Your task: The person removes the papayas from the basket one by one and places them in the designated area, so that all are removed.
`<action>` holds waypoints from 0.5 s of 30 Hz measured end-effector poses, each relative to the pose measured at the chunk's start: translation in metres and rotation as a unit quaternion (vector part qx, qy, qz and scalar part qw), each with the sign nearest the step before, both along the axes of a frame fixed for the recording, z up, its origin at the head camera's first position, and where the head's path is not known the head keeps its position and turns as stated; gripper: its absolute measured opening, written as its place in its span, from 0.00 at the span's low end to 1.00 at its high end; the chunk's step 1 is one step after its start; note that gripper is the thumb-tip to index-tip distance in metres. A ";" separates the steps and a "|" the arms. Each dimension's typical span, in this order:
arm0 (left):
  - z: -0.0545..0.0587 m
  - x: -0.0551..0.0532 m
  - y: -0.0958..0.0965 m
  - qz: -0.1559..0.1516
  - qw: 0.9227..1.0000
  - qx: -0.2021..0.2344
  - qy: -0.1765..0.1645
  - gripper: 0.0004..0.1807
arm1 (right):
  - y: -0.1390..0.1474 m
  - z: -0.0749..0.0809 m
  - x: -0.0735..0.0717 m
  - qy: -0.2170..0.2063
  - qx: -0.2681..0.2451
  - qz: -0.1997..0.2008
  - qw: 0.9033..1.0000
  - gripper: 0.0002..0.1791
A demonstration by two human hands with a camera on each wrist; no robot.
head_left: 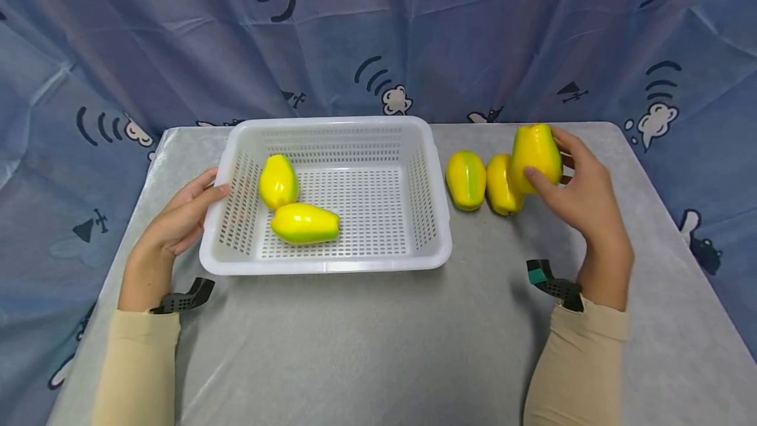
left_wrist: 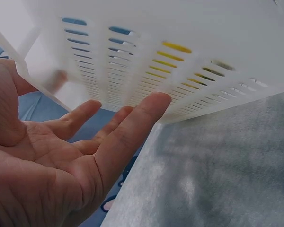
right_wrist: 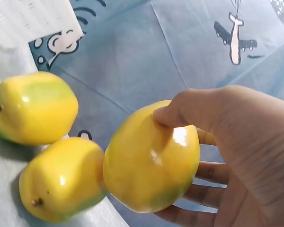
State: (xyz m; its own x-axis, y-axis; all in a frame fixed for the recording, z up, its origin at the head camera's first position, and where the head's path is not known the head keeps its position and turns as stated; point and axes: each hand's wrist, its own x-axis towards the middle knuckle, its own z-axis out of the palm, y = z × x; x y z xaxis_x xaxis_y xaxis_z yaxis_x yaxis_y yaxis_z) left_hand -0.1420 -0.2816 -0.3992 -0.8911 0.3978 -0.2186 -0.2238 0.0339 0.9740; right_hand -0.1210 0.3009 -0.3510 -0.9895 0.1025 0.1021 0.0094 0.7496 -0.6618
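Note:
A white plastic basket [head_left: 325, 268] with slotted walls stands on the table, and two yellow-green papayas, one upper [head_left: 278, 182] and one lower [head_left: 305, 223], lie in its left half. My left hand [head_left: 183, 212] holds the basket's left side, its thumb over the rim and its fingers [left_wrist: 132, 127] against the outer wall. Another papaya [head_left: 535, 158] is gripped in my right hand [head_left: 582, 189], thumb on the near side and fingers round the far side. Just left of it, a papaya [head_left: 501, 186] and a second papaya [head_left: 466, 180] rest on the table.
A grey-covered table [head_left: 367, 347] bears everything. Behind it hangs a blue patterned curtain [head_left: 331, 38], which also shows along both sides. The basket's right wall stands close to the leftmost loose papaya.

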 end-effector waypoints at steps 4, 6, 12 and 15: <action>0.001 0.000 0.000 0.000 1.000 0.002 0.006 0.33 | 0.006 -0.001 -0.001 -0.011 0.009 -0.010 1.000 0.41; 0.001 0.000 0.000 0.001 1.000 0.003 0.007 0.33 | 0.007 -0.001 0.000 -0.015 0.010 -0.011 1.000 0.41; 0.000 0.001 -0.001 -0.004 1.000 0.009 0.003 0.33 | 0.016 -0.002 0.004 -0.036 0.010 -0.014 0.999 0.43; 0.000 0.001 -0.002 -0.006 1.000 0.013 0.005 0.33 | 0.020 -0.004 0.005 -0.042 0.010 -0.018 0.999 0.43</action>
State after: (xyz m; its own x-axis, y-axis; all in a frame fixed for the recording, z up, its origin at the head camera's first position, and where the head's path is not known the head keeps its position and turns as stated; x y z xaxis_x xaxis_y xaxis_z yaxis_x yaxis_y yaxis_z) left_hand -0.1407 -0.2839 -0.3996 -0.8877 0.4147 -0.2001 -0.2146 0.0117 0.9766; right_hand -0.1156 0.3212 -0.3550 -0.9903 0.1369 0.0219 0.0910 0.7609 -0.6424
